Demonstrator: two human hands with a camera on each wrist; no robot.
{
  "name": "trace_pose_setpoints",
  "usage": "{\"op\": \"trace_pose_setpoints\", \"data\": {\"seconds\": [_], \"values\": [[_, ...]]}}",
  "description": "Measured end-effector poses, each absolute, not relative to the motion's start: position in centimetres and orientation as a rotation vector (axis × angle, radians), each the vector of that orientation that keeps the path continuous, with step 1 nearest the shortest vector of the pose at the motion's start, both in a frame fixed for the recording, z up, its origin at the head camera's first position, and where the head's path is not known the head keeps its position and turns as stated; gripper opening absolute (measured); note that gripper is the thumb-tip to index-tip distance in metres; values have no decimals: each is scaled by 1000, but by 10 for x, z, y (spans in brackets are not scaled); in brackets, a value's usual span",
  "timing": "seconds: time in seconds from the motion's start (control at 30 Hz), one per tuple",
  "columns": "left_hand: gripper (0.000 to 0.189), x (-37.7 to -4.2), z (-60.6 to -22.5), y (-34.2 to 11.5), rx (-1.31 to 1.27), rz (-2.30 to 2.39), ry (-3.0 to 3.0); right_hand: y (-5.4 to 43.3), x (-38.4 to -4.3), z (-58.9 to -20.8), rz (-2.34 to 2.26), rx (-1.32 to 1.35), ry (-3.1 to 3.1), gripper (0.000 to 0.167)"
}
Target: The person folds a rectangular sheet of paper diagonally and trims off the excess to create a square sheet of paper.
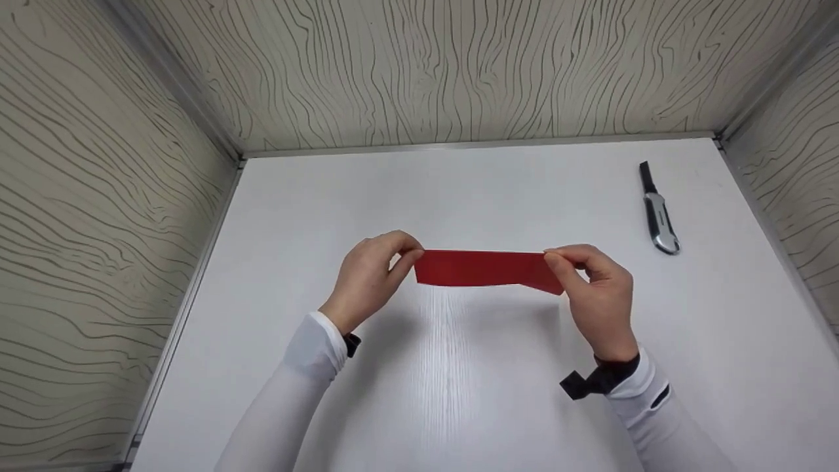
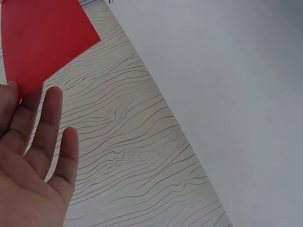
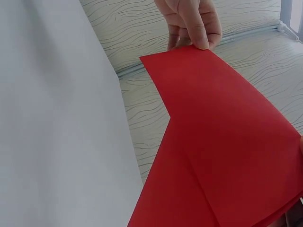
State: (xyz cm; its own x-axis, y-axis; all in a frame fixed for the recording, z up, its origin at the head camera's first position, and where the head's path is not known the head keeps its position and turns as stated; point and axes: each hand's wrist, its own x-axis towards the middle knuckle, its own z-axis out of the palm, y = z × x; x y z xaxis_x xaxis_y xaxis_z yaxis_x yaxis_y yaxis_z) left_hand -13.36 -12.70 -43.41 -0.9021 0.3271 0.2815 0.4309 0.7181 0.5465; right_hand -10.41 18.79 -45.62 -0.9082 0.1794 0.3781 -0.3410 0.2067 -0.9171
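Observation:
A red sheet of paper [image 1: 485,269] is stretched between both hands above the white table. My left hand [image 1: 370,275] pinches its left upper corner between thumb and fingers; in the left wrist view the other fingers of that hand [image 2: 40,156] spread away from the sheet [image 2: 45,42]. The right upper corner is pinched by my right hand [image 1: 600,298]. From the right wrist, the paper [image 3: 213,104] shows a bent lower edge and an overlapping layer towards the right hand's end, with the left hand [image 3: 191,21] at the far end.
A silver and black utility knife [image 1: 661,219] lies on the white table [image 1: 426,190], at the back right beyond the right hand. Wood-patterned panels [image 1: 419,72] stand along the table's back and sides.

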Motion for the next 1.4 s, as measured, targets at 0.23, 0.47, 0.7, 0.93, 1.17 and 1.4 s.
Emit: {"op": "trace_pose_setpoints", "data": {"seconds": [0.23, 0.47, 0.7, 0.93, 1.17, 1.4], "values": [[8, -132, -436, -131, -519, -1140, -2766, 193, -105, -459, 1782, 154, -2083, 9], [9, -131, -436, -133, -376, -1561, -2725, 198, -103, -458, 1869, 99, -2157, 17], [15, -135, -441, -137, -314, -1839, -2634, 202, -103, -456, 2047, -69, -2227, 28], [24, -137, -448, -140, -167, -2057, -2560, 204, -105, -459, 2106, -27, -2338, 34], [26, -139, -459, -140, -45, -2206, -2433, 203, -107, -467, 2100, 57, -2393, 34], [25, -142, -480, -138, 130, -2214, -2481, 204, -118, -489, 2122, -12, -2432, 33]]}}
